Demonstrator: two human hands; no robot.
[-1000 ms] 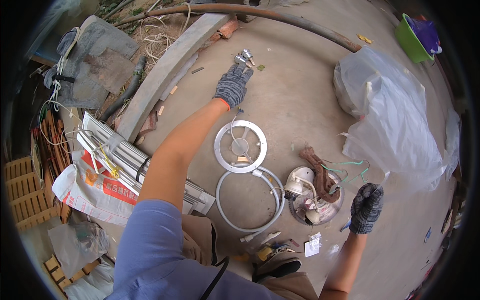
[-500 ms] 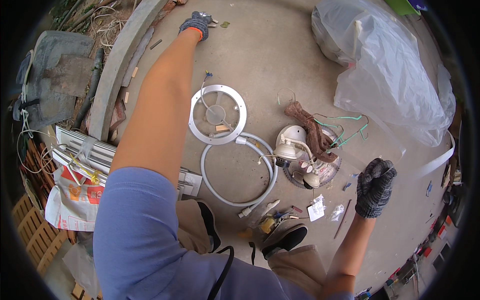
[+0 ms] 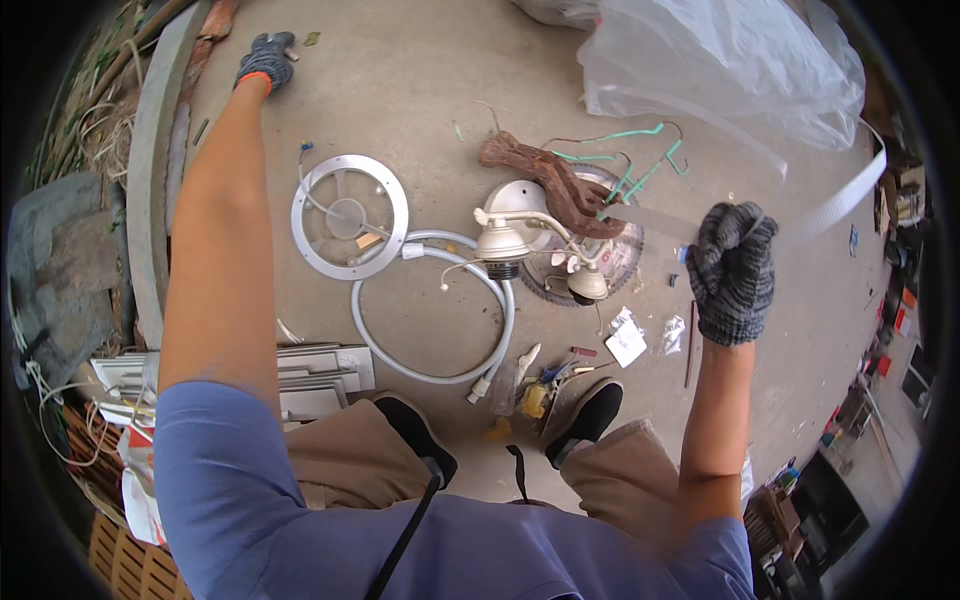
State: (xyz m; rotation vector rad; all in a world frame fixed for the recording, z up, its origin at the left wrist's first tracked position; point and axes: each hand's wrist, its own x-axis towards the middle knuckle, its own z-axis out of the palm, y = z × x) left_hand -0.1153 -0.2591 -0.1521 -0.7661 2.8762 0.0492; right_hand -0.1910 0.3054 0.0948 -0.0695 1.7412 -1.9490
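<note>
Two gloved hands work well apart over the floor (image 3: 450,100). At far left, the left hand (image 3: 264,62) curls down, a small pale piece (image 3: 291,54) just beside its fingertips; I can't tell whether its fingers grip it. I'd bring them round the piece's middle, not an edge. Closer to the body from those fingers lies a silver ring (image 3: 400,215), then a white lamp fitting (image 3: 502,243). Farther right, the right hand (image 3: 735,270) is closed round a pale strap (image 3: 848,197), best kept clear of the green hanger (image 3: 638,132) beyond its fingers.
</note>
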